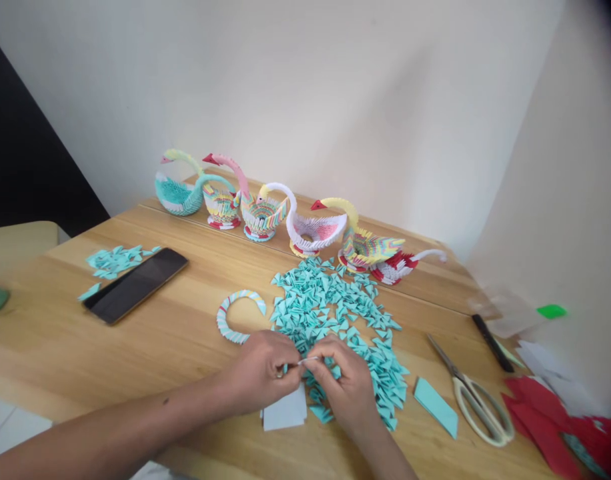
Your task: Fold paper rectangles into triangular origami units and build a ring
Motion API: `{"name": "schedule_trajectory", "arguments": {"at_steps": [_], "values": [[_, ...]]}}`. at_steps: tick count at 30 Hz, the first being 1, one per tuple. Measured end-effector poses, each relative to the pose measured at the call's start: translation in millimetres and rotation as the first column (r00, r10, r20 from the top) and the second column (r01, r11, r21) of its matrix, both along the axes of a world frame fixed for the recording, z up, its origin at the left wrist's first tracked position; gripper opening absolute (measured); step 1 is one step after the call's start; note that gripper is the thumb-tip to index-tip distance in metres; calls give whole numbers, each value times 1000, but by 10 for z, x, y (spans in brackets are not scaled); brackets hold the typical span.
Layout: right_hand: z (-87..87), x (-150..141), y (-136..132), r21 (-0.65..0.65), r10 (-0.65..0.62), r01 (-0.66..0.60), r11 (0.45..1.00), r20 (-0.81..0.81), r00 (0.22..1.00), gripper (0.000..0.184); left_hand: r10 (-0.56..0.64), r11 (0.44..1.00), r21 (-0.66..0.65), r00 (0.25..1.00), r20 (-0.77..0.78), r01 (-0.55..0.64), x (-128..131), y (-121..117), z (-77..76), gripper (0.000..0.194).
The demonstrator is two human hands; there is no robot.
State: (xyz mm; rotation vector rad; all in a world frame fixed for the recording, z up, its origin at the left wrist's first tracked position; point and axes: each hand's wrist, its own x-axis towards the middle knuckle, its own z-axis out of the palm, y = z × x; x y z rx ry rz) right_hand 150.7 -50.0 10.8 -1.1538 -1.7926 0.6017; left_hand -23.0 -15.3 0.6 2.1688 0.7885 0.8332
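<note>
My left hand (pixel 258 370) and my right hand (pixel 346 383) meet over the table, fingertips pinched together. Between them is a small folded piece of white paper (pixel 309 360), held from both sides; most of it is hidden by the fingers. A bit of turquoise shows inside the curl of my left hand. Just beyond and beneath the hands spreads a large pile of turquoise folded paper triangles (pixel 330 300). A curved striped neck of joined paper pieces (pixel 225 320) lies beyond my left hand. Under my wrists is a stack of white paper slips (pixel 285 410).
Several paper swans (pixel 313 233) stand in a row at the back. To the left lie a black phone (pixel 138 283) and more turquoise pieces (pixel 116 260). At right are scissors (pixel 468 390), turquoise paper strips (pixel 436 407), a black cutter-like bar (pixel 492 343) and red paper (pixel 540 417).
</note>
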Motion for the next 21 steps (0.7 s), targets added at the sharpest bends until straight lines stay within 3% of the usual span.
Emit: {"name": "schedule_trajectory", "arguments": {"at_steps": [2, 4, 5, 7, 9, 11, 15, 21], "values": [[13, 3, 1, 21, -14, 14, 1000, 15, 1000, 12, 0, 999, -44, 1000, 8, 0, -15, 11, 27, 25], [23, 8, 8, 23, -32, 32, 999, 7, 999, 13, 5, 970, -243, 995, 97, 19, -27, 33, 46, 15], [25, 10, 12, 22, -34, 34, 999, -2, 999, 14, 1, 922, -381, 985, 171, 65, -29, 47, 49, 18], [25, 13, 17, 22, -22, 22, 1000, -20, 1000, 13, -18, 759, -609, 943, 334, 230, -28, 78, 38, 30], [22, 15, 16, 21, -3, 3, 1000, -24, 1000, 13, -24, 606, -700, 887, 460, 379, -21, 108, 15, 39], [23, 21, 10, 48, -19, 19, 999, -7, 1000, 9, 7, 539, -719, 851, 525, 439, -15, 130, -6, 42], [28, 48, 10, 266, -139, 109, 958, 96, 986, 21, 112, 520, -725, 806, 582, 452, -12, 152, -17, 42], [1, 79, 41, 492, -189, 36, 870, 264, 946, 38, 206, 540, -715, 754, 623, 444, 3, 157, -56, 41]]}}
